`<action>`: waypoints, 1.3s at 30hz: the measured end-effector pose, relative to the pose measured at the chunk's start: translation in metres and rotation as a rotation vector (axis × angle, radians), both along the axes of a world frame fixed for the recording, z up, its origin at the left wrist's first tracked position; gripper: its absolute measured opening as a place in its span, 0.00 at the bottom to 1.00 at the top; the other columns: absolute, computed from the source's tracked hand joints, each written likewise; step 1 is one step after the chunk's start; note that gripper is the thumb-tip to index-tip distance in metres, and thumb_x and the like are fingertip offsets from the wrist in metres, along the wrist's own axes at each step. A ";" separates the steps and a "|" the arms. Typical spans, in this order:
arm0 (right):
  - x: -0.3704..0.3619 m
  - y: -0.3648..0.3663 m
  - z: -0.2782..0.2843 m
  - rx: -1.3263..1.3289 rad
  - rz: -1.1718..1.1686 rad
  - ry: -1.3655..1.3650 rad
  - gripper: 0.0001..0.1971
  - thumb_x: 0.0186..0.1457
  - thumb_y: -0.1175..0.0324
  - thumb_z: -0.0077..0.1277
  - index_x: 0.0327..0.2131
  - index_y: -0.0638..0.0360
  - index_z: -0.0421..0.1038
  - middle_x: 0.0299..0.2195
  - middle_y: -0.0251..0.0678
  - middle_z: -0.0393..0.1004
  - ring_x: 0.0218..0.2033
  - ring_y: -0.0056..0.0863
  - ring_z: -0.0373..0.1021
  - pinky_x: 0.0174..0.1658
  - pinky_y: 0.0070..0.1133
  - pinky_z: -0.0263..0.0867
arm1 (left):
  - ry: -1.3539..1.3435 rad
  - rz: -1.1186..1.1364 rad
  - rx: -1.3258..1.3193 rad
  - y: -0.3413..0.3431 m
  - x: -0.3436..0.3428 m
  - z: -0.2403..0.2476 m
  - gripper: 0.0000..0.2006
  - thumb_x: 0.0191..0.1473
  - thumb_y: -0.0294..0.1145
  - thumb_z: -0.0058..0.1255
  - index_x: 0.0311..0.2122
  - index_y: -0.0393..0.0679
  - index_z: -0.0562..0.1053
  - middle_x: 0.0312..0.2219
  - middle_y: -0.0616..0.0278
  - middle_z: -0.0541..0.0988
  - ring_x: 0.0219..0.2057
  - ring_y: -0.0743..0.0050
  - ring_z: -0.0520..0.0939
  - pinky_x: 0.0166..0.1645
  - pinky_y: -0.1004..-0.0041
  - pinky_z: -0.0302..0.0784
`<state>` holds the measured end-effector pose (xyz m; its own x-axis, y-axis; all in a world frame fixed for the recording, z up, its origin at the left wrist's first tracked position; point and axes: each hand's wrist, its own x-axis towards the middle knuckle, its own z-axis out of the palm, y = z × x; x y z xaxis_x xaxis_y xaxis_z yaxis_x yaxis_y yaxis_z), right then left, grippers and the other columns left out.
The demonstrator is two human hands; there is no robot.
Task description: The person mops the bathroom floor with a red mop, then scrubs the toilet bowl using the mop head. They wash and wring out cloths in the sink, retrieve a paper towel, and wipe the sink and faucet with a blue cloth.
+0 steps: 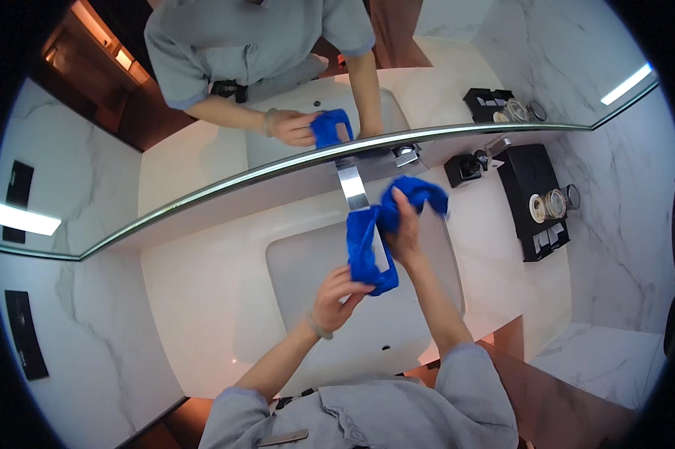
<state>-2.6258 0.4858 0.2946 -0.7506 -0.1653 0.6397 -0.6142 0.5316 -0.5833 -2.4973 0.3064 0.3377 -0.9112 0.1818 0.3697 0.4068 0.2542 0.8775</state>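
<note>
A blue cloth [367, 243] is stretched over the white sink basin [300, 269], held at both ends. My left hand [336, 295] grips its lower end over the basin. The upper end is bunched in my right hand [406, 228], just right of the chrome faucet spout [351, 185]. The cloth hangs in a loop between the two hands, close to the spout.
A white counter [203, 299] surrounds the basin. A chrome tap handle [406, 155] sits behind the spout. At the right stand a small black holder [463, 168] and a black tray [530, 198] with glass jars. The wall mirror [203, 157] reflects me; marble walls flank the counter.
</note>
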 end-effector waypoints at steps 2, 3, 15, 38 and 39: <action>-0.047 -0.015 -0.008 0.163 0.148 -0.052 0.35 0.47 0.76 0.53 0.59 0.51 0.52 0.46 0.50 0.69 0.45 0.48 0.68 0.51 0.35 0.61 | -0.111 0.141 0.084 -0.004 0.012 -0.020 0.12 0.45 0.13 0.51 0.35 0.43 0.75 0.33 0.56 0.78 0.38 0.58 0.78 0.47 0.66 0.71; -0.067 -0.022 -0.015 0.239 0.187 -0.102 0.40 0.47 0.77 0.51 0.63 0.45 0.45 0.44 0.50 0.70 0.43 0.51 0.68 0.49 0.36 0.62 | -0.113 0.186 0.097 -0.006 0.006 -0.028 0.12 0.45 0.12 0.51 0.35 0.42 0.75 0.33 0.56 0.78 0.38 0.58 0.78 0.47 0.66 0.71; -0.063 -0.052 -0.068 0.128 -0.121 0.236 0.36 0.53 0.70 0.52 0.63 0.59 0.47 0.44 0.51 0.70 0.42 0.48 0.67 0.46 0.31 0.64 | -0.019 0.306 -0.117 -0.010 -0.057 -0.045 0.14 0.50 0.13 0.47 0.43 0.38 0.71 0.39 0.48 0.76 0.43 0.49 0.77 0.47 0.67 0.72; -0.064 0.022 -0.005 -0.382 -0.257 0.077 0.30 0.50 0.74 0.51 0.58 0.61 0.57 0.48 0.48 0.68 0.48 0.41 0.67 0.51 0.28 0.62 | 0.129 0.168 0.068 0.075 -0.163 -0.066 0.29 0.52 0.20 0.44 0.60 0.40 0.53 0.53 0.50 0.64 0.56 0.60 0.66 0.60 0.65 0.59; -0.077 0.021 0.011 -0.403 -0.263 0.212 0.28 0.50 0.74 0.51 0.57 0.61 0.59 0.48 0.47 0.69 0.49 0.40 0.66 0.51 0.28 0.62 | 0.029 0.163 0.195 0.088 -0.165 -0.050 0.30 0.51 0.21 0.45 0.60 0.41 0.53 0.52 0.52 0.64 0.55 0.62 0.66 0.60 0.66 0.59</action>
<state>-2.7027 0.5069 0.3052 -0.5808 0.3023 0.7558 -0.6168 0.4426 -0.6509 -2.6621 0.3947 0.2875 -0.9112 -0.0441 0.4095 0.3997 0.1455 0.9050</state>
